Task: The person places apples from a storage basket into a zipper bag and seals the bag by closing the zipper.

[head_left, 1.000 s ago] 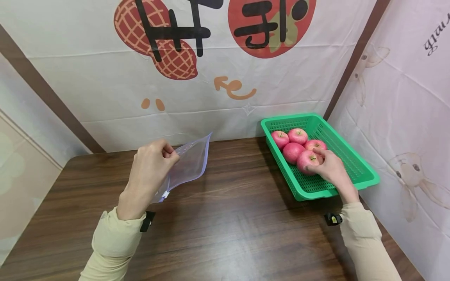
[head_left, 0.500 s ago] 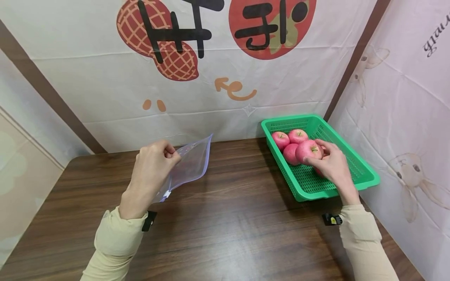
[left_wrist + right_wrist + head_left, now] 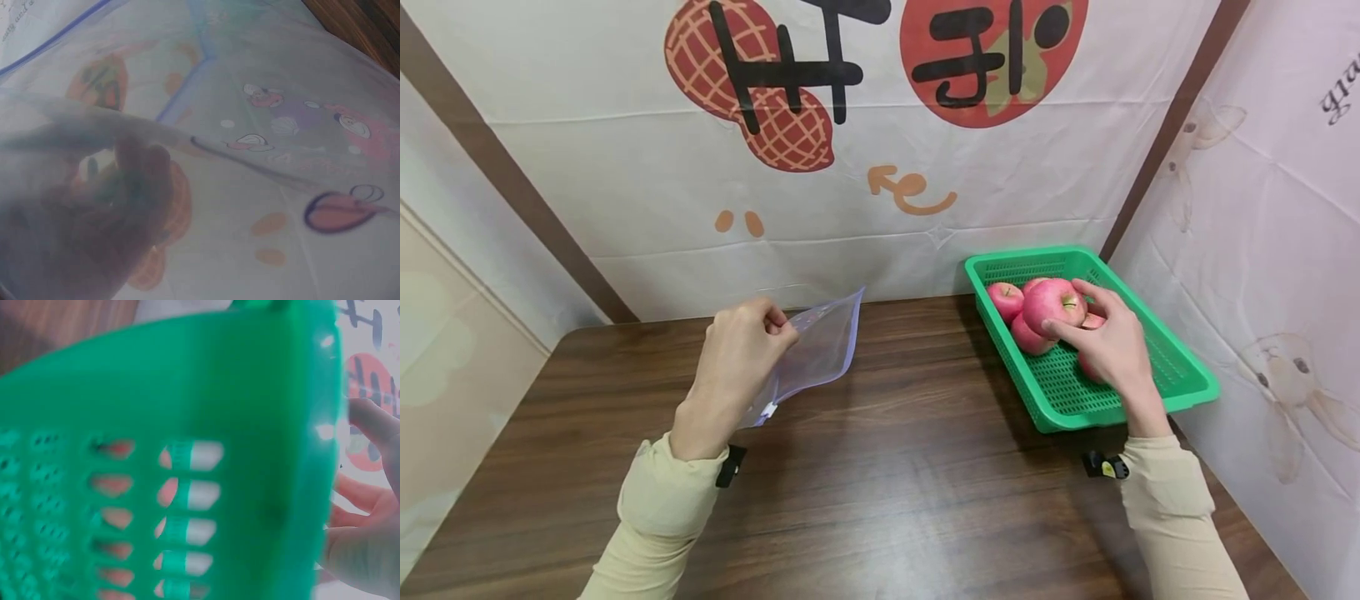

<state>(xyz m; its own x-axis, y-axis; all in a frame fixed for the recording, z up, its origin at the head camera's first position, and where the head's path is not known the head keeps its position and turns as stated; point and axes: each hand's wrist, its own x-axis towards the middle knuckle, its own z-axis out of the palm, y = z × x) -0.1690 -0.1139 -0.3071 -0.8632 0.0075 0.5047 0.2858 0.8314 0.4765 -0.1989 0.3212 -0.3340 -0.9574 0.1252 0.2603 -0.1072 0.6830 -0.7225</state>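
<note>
In the head view my left hand (image 3: 741, 358) pinches a translucent zip bag (image 3: 820, 342) with a purple edge and a white slider (image 3: 768, 410). The bag hangs above the table, its purple-edged side toward the right. Up close in the left wrist view, the printed bag film (image 3: 300, 125) fills most of the picture, with the hand dim behind it. My right hand (image 3: 1116, 337) grips a red apple (image 3: 1051, 307), thumb on the near side, over the other apples (image 3: 1032, 335) in a green basket (image 3: 1048, 408). The basket wall (image 3: 250, 456) hides that apple in the right wrist view.
A brown wooden table (image 3: 895, 492) lies under everything. Behind it hangs a printed white cloth (image 3: 820, 208), with another cloth (image 3: 1285, 275) along the right side close to the basket. Several apples remain grouped in the basket's left part.
My right hand has lifted the apple off the others and shifted it slightly up and left. The left hand keeps its pinch on the bag; the head view has turned slightly.
</note>
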